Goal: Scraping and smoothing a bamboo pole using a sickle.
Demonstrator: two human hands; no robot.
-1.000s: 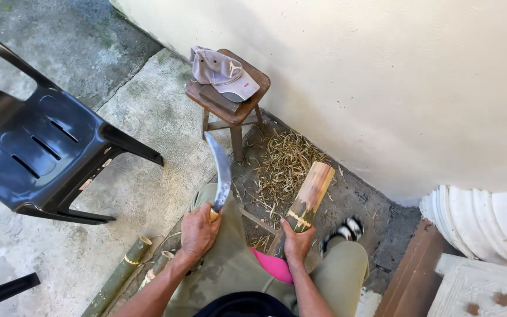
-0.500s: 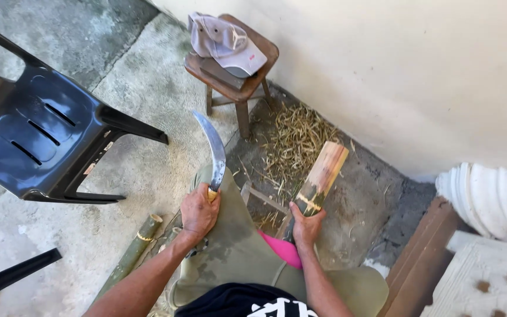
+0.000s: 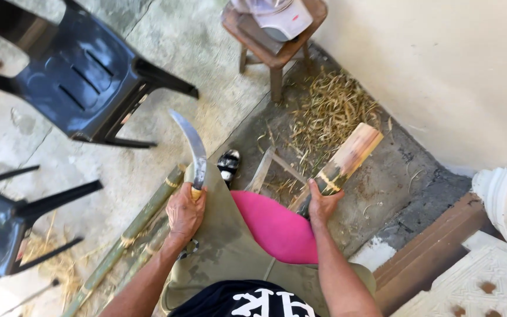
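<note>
While the left hand [image 3: 184, 212] clenches the handle of a curved knife [image 3: 192, 149], blade raised, the right hand [image 3: 322, 204] grips the lower end of a split bamboo slab [image 3: 347, 159] angled up over the shavings [image 3: 327, 111]. The bamboo looks stiff, light and splintery, best held low, clear of the blade.

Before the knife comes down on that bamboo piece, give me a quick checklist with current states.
1. Left hand gripping curved knife handle: ok.
2. Right hand holding split bamboo piece at its lower end: ok.
3. Blade apart from the bamboo: ok.
4. Right-hand fingers out of the blade's path: cannot tell.
5. Sandalled foot near the blade: not ok.
6. Bamboo poles on the floor beside the left leg: not ok.
</note>
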